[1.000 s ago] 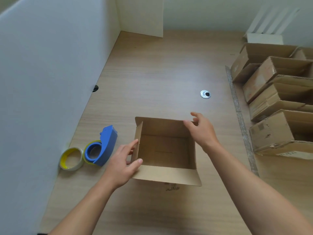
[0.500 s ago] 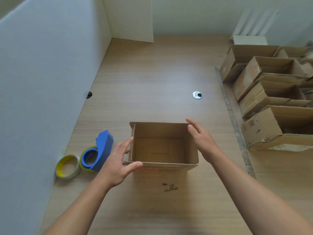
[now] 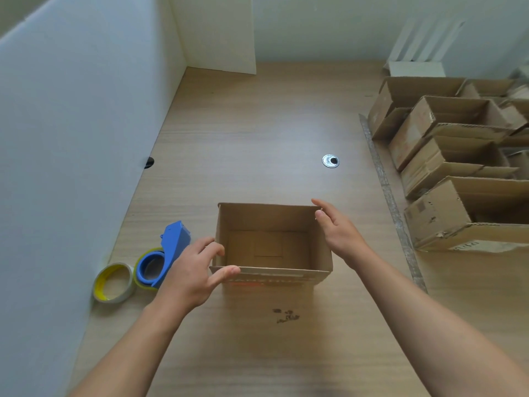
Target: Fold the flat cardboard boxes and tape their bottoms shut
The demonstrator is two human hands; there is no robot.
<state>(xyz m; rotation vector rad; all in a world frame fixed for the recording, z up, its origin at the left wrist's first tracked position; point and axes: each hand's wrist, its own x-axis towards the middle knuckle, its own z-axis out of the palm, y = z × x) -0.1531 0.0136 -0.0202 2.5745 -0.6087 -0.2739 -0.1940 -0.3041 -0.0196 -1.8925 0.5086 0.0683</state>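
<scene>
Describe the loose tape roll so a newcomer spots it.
Start at the white partition on the left of the table. At its foot the loose tape roll lies flat beside the blue tape dispenser. It alone has no blue holder: bare, yellow core.

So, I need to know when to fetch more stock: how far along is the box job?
Done: several formed boxes sit at the right. In hand: an open box stands upright, left hand gripping its near left corner, right hand against the far right; inside, its bottom flaps lie closed. Left: whether it is taped underneath is hidden; the blue tape dispenser lies untouched beside it.
</scene>
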